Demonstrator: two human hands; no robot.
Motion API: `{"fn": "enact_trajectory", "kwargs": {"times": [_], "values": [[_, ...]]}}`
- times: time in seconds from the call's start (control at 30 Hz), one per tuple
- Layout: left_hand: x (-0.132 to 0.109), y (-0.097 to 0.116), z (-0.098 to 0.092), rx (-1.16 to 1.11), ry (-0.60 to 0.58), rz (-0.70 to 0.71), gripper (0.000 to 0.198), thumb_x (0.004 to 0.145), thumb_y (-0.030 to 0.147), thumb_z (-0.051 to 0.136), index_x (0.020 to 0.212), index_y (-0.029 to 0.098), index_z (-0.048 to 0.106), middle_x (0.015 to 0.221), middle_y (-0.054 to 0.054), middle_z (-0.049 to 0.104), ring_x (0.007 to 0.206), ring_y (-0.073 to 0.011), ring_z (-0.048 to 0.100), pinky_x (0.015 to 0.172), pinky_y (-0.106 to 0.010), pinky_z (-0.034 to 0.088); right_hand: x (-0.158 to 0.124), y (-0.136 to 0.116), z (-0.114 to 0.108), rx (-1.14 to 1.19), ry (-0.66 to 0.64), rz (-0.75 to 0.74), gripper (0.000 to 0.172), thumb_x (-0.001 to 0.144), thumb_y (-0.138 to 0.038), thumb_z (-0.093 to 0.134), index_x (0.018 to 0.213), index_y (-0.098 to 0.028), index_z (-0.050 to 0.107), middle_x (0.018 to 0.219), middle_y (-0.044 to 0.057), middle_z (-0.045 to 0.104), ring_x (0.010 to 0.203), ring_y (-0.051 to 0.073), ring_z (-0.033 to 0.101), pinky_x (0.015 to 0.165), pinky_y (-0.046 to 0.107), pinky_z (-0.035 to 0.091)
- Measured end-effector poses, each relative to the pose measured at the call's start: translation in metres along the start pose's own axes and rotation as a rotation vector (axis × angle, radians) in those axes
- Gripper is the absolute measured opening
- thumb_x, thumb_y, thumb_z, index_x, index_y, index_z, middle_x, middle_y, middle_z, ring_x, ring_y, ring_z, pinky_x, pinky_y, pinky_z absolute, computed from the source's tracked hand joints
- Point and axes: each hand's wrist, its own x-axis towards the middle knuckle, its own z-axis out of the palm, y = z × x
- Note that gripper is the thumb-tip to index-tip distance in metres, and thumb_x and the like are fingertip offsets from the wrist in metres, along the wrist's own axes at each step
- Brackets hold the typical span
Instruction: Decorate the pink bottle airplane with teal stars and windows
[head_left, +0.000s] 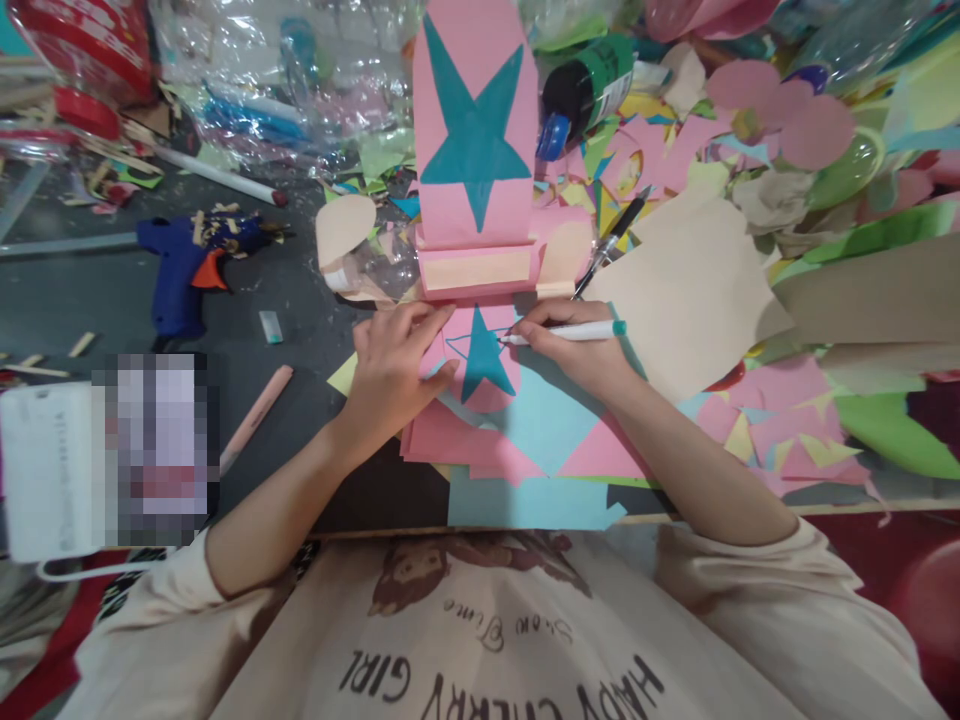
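My right hand is closed around a white felt-tip marker with a teal end. The marker's tip rests on the pink paper piece, at the outline of a partly coloured teal star. My left hand lies flat with fingers spread, pressing the left side of this piece. Just beyond stands or lies a pink paper panel bearing a larger, fully coloured teal star. Beneath my hands are pink sheets and a light blue sheet.
A blue hot glue gun, a pink marker and a white box-shaped item are on the left. Beige paper, a black pen, a green-black bottle and paper scraps crowd the right. A red-capped bottle lies far left.
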Motion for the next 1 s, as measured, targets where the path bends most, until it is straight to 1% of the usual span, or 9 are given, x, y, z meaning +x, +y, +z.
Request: {"fn": "enact_trajectory", "kwargs": {"times": [0.13,0.33,0.4,0.5,0.6,0.7,0.83,1.0], "values": [[-0.0001,-0.0001,0.0004,0.02,0.011,0.01,0.058,0.097,0.061,0.041,0.139,0.023,0.056,0.124,-0.013,0.062,0.115,-0.0313,0.055,0.094,-0.042,0.037,0.0001,-0.0001,-0.0013,0.006,0.003,0.038,0.016,0.071,-0.028,0.068,0.058,-0.019,0.069,0.058,0.002,0.07,0.056,0.014,0.058,0.052,0.026,0.041],[-0.0002,0.0007,0.0003,0.042,0.035,0.034,0.059,0.099,0.06,0.037,0.139,0.021,0.057,0.122,-0.014,0.064,0.114,-0.0314,0.056,0.094,-0.041,0.037,0.0004,0.0004,-0.0027,-0.007,-0.017,0.063,0.014,0.069,-0.027,0.068,0.057,-0.019,0.07,0.059,0.001,0.07,0.057,0.014,0.059,0.053,0.025,0.042],[-0.0002,0.0008,0.0,0.045,0.034,0.035,0.06,0.099,0.061,0.037,0.138,0.021,0.057,0.122,-0.014,0.064,0.113,-0.0315,0.057,0.094,-0.041,0.037,0.0008,0.0015,-0.0031,0.008,-0.008,0.044,0.015,0.07,-0.027,0.067,0.057,-0.019,0.07,0.059,0.001,0.07,0.056,0.014,0.059,0.052,0.025,0.041],[-0.0001,0.0008,-0.0005,0.045,0.027,0.028,0.06,0.098,0.061,0.038,0.138,0.021,0.058,0.122,-0.013,0.064,0.113,-0.0316,0.057,0.094,-0.042,0.037,0.0013,0.0036,-0.0029,0.052,0.043,-0.018,0.016,0.072,-0.028,0.066,0.058,-0.02,0.068,0.059,0.0,0.069,0.053,0.013,0.057,0.05,0.025,0.042],[-0.0001,0.0012,-0.0008,0.036,0.025,0.023,0.058,0.098,0.061,0.04,0.137,0.022,0.058,0.122,-0.013,0.064,0.114,-0.0313,0.057,0.095,-0.042,0.038,0.001,0.0046,-0.0013,0.06,0.066,-0.054,0.016,0.075,-0.029,0.066,0.061,-0.021,0.067,0.059,-0.001,0.069,0.054,0.014,0.06,0.052,0.025,0.045],[0.0001,0.002,-0.001,0.035,0.019,0.016,0.057,0.097,0.059,0.042,0.137,0.021,0.058,0.123,-0.013,0.063,0.114,-0.0313,0.056,0.096,-0.042,0.038,0.0001,0.0038,0.0006,0.042,0.054,-0.056,0.016,0.077,-0.029,0.067,0.063,-0.021,0.068,0.06,0.0,0.071,0.058,0.015,0.063,0.055,0.026,0.048],[0.0004,0.0026,-0.0016,0.026,0.004,0.009,0.055,0.097,0.055,0.045,0.138,0.021,0.057,0.124,-0.014,0.062,0.115,-0.0326,0.055,0.095,-0.043,0.038,-0.0006,0.0011,0.0016,0.028,0.042,-0.04,0.017,0.078,-0.029,0.066,0.063,-0.021,0.068,0.061,0.0,0.072,0.06,0.016,0.064,0.058,0.027,0.05],[0.0001,0.0018,-0.0012,0.019,0.006,0.017,0.055,0.098,0.055,0.045,0.139,0.022,0.056,0.124,-0.013,0.062,0.116,-0.0327,0.055,0.096,-0.043,0.037,0.0001,-0.0006,0.0007,0.001,0.028,-0.025,0.019,0.077,-0.03,0.066,0.06,-0.021,0.068,0.06,0.0,0.071,0.059,0.015,0.063,0.058,0.027,0.048]]}}
